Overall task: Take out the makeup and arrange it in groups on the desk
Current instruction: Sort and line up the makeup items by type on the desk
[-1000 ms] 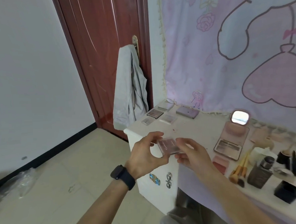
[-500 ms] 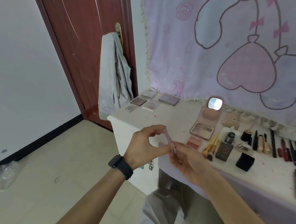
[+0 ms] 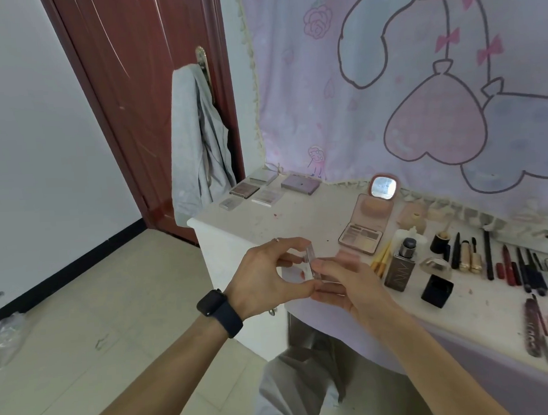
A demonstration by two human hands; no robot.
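Small transparent compact (image 3: pixel 310 264): held on edge in the air above the near front edge of the desk (image 3: pixel 298 218), not resting on it. Left hand (image 3: pixel 267 279): thumb and fingers curled, pinching the compact's left side. Right hand (image 3: pixel 357 280): fingers curled, gripping its right side from below. Open mirrored palette (image 3: pixel 363 231) lies just beyond on the desk. Flat palettes (image 3: pixel 267 196) are grouped at the far corner. Foundation bottle (image 3: pixel 398 270) stands to the right.

Black smartwatch (image 3: pixel 219 312), finger ring (image 3: pixel 277 239), grey trousers (image 3: pixel 295 393)
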